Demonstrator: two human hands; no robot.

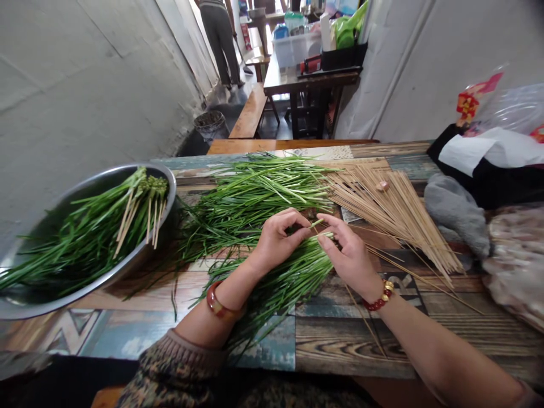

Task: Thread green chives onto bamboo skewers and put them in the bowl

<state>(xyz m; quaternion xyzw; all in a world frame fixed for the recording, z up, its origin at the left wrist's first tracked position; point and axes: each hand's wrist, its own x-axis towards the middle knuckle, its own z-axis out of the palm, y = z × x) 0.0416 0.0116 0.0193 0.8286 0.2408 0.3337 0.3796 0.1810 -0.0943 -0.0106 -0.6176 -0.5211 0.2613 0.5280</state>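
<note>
My left hand pinches the pale end of a garlic chive stalk between thumb and fingers. Close against it, my right hand has its fingers round a thin bamboo skewer, whose lower length slants out below the palm. The skewer's upper part is mostly hidden by my fingers. Under both hands lies a loose bunch of chives, white ends to the right. Behind it spreads a larger pile of chives. Many loose bamboo skewers fan out right of the piles.
At left, a metal basin holds skewered chives. Grey cloth, a black item and a plastic bag crowd the table's right side. Beyond stand a bench, a bucket, another table and a person.
</note>
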